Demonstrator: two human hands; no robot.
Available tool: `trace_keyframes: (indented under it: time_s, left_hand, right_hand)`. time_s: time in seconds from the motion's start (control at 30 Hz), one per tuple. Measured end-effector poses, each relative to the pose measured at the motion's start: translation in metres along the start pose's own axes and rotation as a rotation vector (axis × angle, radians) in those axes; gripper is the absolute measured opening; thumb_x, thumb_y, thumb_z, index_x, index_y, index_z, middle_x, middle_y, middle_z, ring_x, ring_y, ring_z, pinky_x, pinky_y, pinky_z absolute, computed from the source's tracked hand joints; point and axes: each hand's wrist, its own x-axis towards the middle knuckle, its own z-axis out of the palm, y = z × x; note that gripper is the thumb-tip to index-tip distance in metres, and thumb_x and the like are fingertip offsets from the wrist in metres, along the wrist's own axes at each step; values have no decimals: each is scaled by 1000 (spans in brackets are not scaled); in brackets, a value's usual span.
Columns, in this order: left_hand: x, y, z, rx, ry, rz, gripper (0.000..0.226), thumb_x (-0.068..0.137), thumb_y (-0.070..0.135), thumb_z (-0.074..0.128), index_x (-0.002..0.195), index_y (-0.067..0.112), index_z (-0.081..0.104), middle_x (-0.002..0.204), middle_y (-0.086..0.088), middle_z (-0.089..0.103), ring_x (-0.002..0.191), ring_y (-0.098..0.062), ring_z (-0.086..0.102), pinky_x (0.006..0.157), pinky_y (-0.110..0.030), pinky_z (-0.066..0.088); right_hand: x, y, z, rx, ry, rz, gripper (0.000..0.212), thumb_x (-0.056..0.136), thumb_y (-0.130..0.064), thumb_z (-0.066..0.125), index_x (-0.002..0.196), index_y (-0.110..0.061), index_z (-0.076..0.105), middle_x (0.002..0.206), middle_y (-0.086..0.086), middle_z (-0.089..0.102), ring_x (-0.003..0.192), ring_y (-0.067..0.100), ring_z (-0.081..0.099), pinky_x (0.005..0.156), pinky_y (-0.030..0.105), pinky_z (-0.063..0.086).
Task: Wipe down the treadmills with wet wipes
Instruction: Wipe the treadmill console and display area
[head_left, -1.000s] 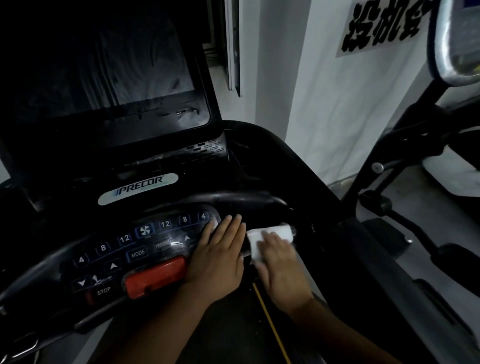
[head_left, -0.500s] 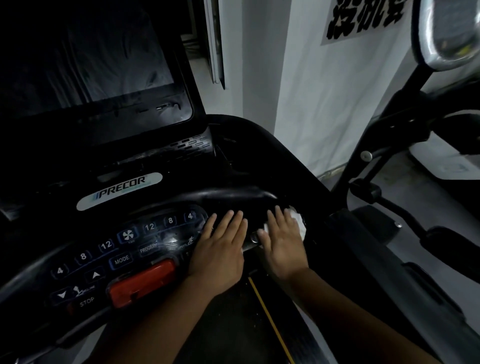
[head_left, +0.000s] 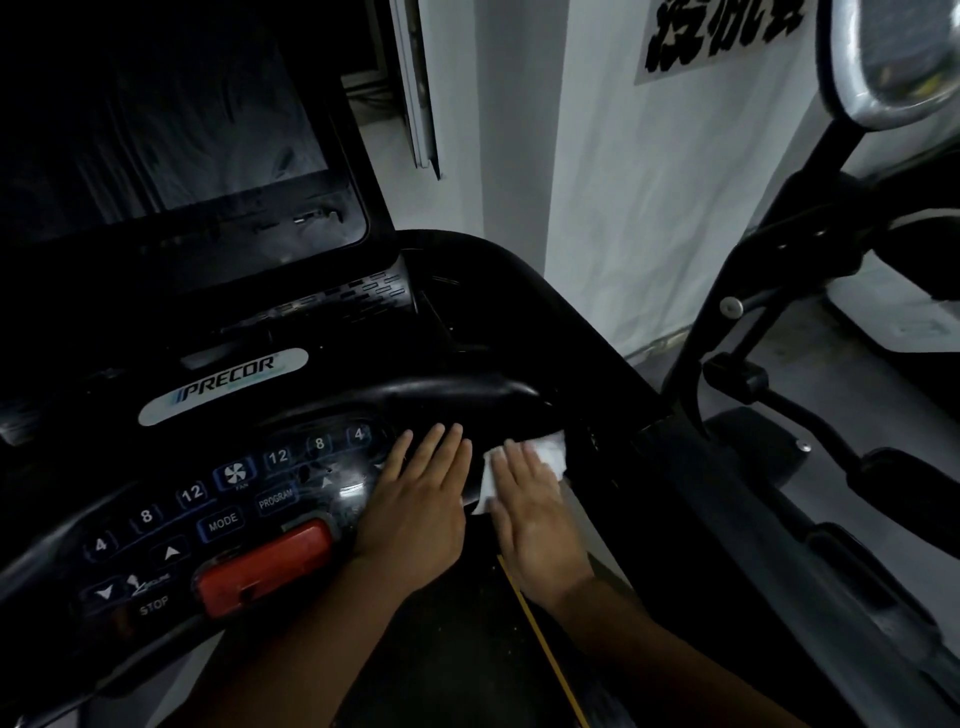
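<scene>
pressed wet wipe (head_left: 546, 456) flat on treadmill (head_left: 545, 322) with straight-fingered right hand (head_left: 535, 514) — no pinch; rested left hand (head_left: 421, 499) flat, empty, on keypad (head_left: 234, 499). judged limp, light — best pinned mid-sheet.

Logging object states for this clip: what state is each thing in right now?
wet wipe: spread, partly under right hand
right hand: fingers straight, pressing wet wipe
left hand: flat on console, holding nothing
screen: dark
red stop button: untouched
</scene>
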Motion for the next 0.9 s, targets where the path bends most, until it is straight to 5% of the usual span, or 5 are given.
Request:
trace_keyframes:
  time_s: [0.17,0.47,0.63,0.8,0.9]
  left_hand:
    - [0,3,-1,3,-3,-30,63,94,35,31,147,8,49,157,-10,43,146,-25,39,119,-49,17]
    - [4,13,1,-14,28,-68,63,94,36,29,149,9,46,158,-9,41,147,-25,37,118,-50,19]
    - [5,12,4,-3,36,-78,64,94,35,29,148,8,47,157,-10,42,147,-26,38,119,-48,18]
    - [0,10,1,-2,35,-86,64,93,36,32,147,7,50,157,-11,42,147,-26,37,119,-49,18]
    - [0,6,-6,-17,46,-125,66,95,41,31,150,8,45,160,-11,37,151,-26,30,120,-50,18]
  right_hand:
    - [18,26,-14,-45,93,110,54,105,-34,30,151,-8,43,158,20,36,150,32,27,122,47,27]
    - [25,31,-14,-139,116,208,54,108,-39,22,153,-12,38,162,18,26,154,28,15,124,39,19]
    - [34,15,-7,-98,153,76,45,106,-32,36,133,-8,62,141,17,57,140,33,43,119,41,31]
    - [41,23,-20,-17,64,-27,30,90,-7,65,119,-4,71,129,14,66,125,30,59,116,16,21]
    - [51,15,-34,-62,20,-35,23,90,-3,63,111,-5,72,149,14,48,140,31,41,120,36,27]
